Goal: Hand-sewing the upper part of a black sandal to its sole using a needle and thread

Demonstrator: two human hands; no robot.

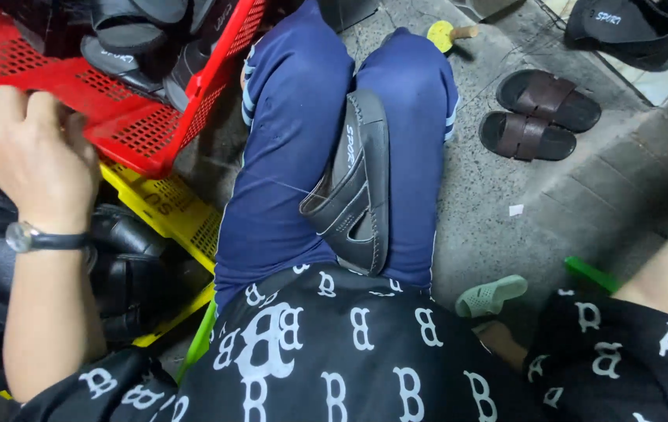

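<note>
Speckled grey concrete floor (490, 203): brown slide pair (541, 113), mint-green slipper (490, 295), small white scrap (515, 209), yellow crate (174, 215).

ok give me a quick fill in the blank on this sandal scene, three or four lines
1. The dark sandal lies wedged between the person's ____.
2. The left hand reaches toward the ____ crate, a watch on its wrist.
3. Under that crate sits a ____ crate.
4. A pair of ____ slides rests on the floor.

Missing words: knees; red; yellow; brown
</note>
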